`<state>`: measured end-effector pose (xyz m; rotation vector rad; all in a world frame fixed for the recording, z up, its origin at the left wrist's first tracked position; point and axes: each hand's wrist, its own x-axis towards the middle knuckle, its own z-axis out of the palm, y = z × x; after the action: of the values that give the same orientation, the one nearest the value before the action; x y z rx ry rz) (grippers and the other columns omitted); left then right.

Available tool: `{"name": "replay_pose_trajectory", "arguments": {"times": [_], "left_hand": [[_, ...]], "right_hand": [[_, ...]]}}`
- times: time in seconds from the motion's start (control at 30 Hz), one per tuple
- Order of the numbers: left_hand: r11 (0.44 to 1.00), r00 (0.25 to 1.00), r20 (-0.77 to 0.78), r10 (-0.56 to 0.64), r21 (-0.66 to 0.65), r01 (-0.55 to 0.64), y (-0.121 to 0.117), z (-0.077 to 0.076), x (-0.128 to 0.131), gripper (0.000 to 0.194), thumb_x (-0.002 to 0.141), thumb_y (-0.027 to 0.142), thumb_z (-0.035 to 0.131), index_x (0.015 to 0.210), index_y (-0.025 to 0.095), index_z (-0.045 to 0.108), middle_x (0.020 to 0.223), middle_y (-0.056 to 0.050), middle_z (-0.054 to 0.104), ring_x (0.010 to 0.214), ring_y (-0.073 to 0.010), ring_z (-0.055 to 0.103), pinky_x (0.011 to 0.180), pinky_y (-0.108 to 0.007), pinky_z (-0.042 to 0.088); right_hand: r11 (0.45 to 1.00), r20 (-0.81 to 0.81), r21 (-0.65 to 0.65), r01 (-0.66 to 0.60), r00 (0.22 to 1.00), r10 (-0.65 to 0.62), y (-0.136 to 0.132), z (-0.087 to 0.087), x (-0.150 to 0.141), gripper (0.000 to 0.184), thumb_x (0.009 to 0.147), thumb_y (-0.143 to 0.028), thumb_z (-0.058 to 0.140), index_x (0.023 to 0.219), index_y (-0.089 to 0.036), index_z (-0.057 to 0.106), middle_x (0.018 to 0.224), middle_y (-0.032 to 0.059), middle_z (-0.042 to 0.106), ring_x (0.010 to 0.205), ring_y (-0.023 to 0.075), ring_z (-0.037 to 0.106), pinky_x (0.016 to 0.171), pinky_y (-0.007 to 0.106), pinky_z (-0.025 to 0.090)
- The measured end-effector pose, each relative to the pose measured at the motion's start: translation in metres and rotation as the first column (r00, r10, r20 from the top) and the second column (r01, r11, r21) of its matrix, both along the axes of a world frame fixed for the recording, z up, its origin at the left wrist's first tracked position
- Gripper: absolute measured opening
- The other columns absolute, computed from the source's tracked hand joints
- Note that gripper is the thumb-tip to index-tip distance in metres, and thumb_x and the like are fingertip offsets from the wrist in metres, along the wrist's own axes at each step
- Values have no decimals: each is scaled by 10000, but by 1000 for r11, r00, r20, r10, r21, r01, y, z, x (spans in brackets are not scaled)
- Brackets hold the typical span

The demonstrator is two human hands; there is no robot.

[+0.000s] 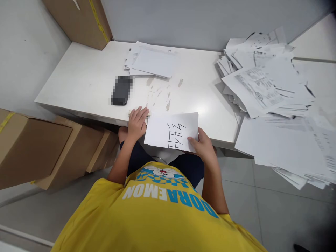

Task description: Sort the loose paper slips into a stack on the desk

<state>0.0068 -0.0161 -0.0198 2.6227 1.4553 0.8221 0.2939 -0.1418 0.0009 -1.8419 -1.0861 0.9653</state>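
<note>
A white sheet of paper (157,131) with large handwritten black characters lies over the front edge of the table. My right hand (204,145) grips its right side, thumb on top and the other fingers underneath. My left hand (138,122) rests at the table edge, just left of the sheet, with its fingers stretched out flat. A small pale object (130,112) shows partly beneath those fingers; I cannot make out what it is. Farther back on the table is a dark, blurred-out object (122,90) that looks like a phone.
A short stack of papers (154,63) lies at the back of the white table (86,77). On the right, a large messy pile of printed sheets (262,87) spreads past the front edge. Cardboard boxes (49,150) stand at left, another box (81,21) at back left.
</note>
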Motion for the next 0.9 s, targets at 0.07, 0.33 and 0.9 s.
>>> {"name": "replay_pose_trajectory", "arguments": {"times": [0.07,0.33,0.9], "left_hand": [[999,998,45,43,-12,-43,2,-7,4,509,920,162,311,1338,214,597,1403,-60,621,1428,-224,446,1232,-507,260],[994,991,101,89,58,-95,17,-37,5,495,979,284,256,1198,251,698,1231,-57,725,1301,-222,588,1172,-497,354],[985,987,122,101,128,-117,20,-47,6,611,1006,401,149,1180,226,708,1223,-115,723,1310,-252,581,1147,-506,355]], "right_hand": [[1000,-14,1,19,1000,-19,0,-2,0,502,740,-336,645,1228,-218,626,1114,115,715,1000,322,642,918,538,509],[1000,-89,24,3,996,-1,-1,-10,4,458,759,-344,658,1203,-235,633,1109,96,715,1016,310,639,923,539,512],[991,6,134,13,1000,-14,10,15,23,450,789,-388,640,1204,-219,614,1113,96,701,1013,299,645,901,488,514]]}}
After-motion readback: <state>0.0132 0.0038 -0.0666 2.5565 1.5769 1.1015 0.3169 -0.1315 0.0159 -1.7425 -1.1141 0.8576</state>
